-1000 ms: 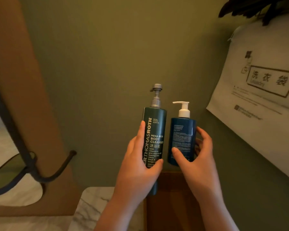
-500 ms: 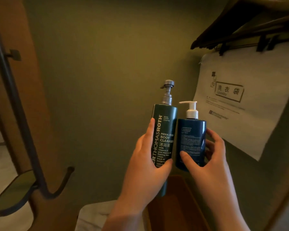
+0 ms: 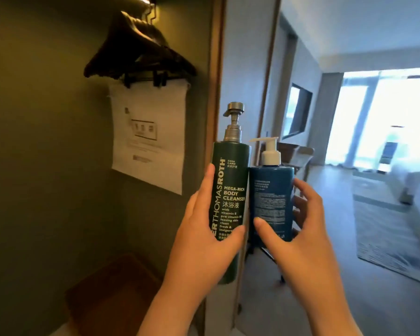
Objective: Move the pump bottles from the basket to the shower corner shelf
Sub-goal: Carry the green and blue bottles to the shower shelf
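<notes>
In my left grip (image 3: 204,246): green bottle (image 3: 230,180), dark, with pale lettering and a grey metallic pump (image 3: 233,122). In my right grip (image 3: 306,234): blue bottle (image 3: 272,197), dark, fine pale print, white pump (image 3: 270,152). Wall (image 3: 46,141) olive green. Hanging bag (image 3: 148,141) white with dark print. Hangers (image 3: 136,52) dark brown. Rug (image 3: 393,234) mottled grey and white.

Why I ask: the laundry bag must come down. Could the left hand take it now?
Probably not: the left hand grips the green body cleanser bottle, though nothing blocks the way to the laundry bag.

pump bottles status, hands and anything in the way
Left hand grips green bottle, right hand grips blue bottle. Both upright, side by side. Shower shelf not in view.
</notes>
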`<state>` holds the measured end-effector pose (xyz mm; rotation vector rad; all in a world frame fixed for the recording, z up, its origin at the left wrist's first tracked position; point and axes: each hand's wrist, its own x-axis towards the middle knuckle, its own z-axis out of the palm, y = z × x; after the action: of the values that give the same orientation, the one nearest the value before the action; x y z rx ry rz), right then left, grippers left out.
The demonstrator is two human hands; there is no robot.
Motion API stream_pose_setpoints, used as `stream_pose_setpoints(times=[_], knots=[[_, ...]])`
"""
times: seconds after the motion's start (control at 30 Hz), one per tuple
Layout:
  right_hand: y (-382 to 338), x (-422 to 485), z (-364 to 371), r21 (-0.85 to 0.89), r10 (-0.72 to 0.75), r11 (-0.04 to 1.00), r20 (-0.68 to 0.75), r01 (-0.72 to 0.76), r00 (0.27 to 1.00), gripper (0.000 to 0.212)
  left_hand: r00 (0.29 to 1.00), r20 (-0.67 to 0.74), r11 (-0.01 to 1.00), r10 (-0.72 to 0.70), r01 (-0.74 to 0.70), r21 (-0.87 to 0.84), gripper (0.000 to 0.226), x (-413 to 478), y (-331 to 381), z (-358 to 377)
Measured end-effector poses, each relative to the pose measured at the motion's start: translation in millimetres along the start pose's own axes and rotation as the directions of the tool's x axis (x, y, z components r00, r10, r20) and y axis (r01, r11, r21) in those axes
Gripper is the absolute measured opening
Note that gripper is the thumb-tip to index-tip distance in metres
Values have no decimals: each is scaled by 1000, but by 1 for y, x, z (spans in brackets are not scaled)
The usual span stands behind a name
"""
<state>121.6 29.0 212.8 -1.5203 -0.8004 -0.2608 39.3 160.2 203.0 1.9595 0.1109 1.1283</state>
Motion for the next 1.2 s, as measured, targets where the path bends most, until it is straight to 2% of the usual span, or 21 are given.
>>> stream_pose_setpoints(times=[0.13,0.37,0.57,0.9,1.03,1.2], knots=[[-9,-42,-112,-123,15,992,-200,-40,980,78,979,195,981,57,-18,-194,103,-33,53,89],[-46,-135,-279,-337,-37,932,-458,-135,888,78,889,414,902,196,3,-433,101,-111,160,208],[-86,-225,-389,-422,-123,876,-664,-233,737,77,750,545,808,376,23,-589,101,-185,251,291],[-117,-311,-512,-489,-306,766,-848,-417,433,77,551,579,652,602,80,-754,102,-251,346,403],[-110,-317,-562,-496,-358,721,-864,-483,353,78,496,575,602,651,125,-789,102,-256,370,457],[-93,-308,-625,-484,-392,690,-875,-538,284,78,475,554,539,683,183,-822,102,-253,393,532]])
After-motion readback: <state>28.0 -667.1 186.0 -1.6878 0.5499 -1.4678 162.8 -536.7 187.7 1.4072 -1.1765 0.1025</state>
